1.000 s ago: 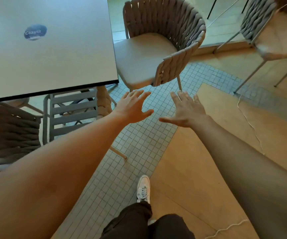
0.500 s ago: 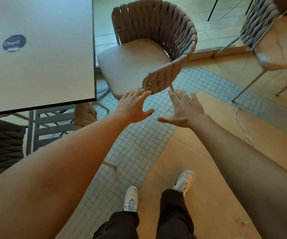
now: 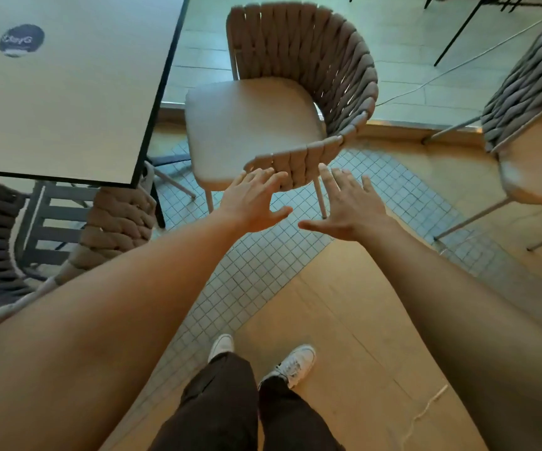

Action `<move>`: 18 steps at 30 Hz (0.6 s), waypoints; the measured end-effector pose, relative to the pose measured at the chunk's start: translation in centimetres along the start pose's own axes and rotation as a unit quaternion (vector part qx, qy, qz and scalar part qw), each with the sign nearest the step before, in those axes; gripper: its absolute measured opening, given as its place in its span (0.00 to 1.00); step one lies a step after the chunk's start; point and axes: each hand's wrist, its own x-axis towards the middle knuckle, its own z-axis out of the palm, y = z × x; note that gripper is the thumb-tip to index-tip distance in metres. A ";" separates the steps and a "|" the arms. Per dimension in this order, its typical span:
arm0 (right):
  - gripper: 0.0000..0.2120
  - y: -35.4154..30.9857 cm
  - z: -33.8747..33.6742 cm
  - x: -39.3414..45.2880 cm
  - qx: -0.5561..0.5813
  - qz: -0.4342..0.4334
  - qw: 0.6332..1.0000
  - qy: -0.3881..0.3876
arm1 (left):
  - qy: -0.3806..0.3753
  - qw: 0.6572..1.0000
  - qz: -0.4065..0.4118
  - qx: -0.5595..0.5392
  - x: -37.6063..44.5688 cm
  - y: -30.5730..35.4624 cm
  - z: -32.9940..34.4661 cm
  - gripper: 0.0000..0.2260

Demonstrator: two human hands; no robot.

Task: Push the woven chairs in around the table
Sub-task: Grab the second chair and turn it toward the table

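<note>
A woven chair (image 3: 311, 63) with a tan seat stands pulled out just right of the table (image 3: 68, 102). My left hand (image 3: 253, 200) is open, its fingertips at the near woven armrest. To its right my right hand (image 3: 349, 206) is open too, fingers spread, reaching beside the chair's front right leg. Neither hand holds anything. Another woven chair (image 3: 113, 222) sits partly under the table's near edge at the left.
A third woven chair (image 3: 523, 102) stands at the right edge on thin metal legs. A grey slatted frame (image 3: 58, 219) shows under the table. A thin white cable (image 3: 425, 408) lies on the wooden floor. My feet (image 3: 292, 362) stand on wood beside the small-tiled strip.
I have stepped toward the pulled-out chair; it now looks larger and nearer. Both open hands have reached forward, and the left fingertips are now at its near armrest.
</note>
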 end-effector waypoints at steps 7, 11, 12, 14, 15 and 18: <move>0.60 4.2 -2.2 4.6 -0.013 -0.030 0.999 0.004 | 0.011 1.000 -0.028 -0.007 5.6 1.6 -0.4 0.35; 0.60 6.2 -2.8 7.8 -0.024 -0.056 0.998 0.003 | 0.004 0.999 -0.026 -0.022 9.7 2.1 0.1 0.33; 0.60 6.8 -3.1 8.8 -0.032 -0.062 0.998 -0.002 | -0.001 0.999 -0.030 -0.023 10.9 2.2 0.2 0.34; 0.60 8.1 -3.7 11.1 -0.054 -0.075 0.996 -0.012 | -0.002 0.999 -0.038 -0.027 13.7 2.1 0.3 0.35; 0.60 8.6 -3.9 11.9 -0.064 -0.082 0.994 -0.017 | -0.002 0.999 -0.037 -0.029 14.7 2.0 0.4 0.35; 0.60 10.4 -4.8 14.8 -0.084 -0.098 0.991 -0.024 | -0.019 0.999 -0.038 -0.031 17.8 1.6 0.8 0.35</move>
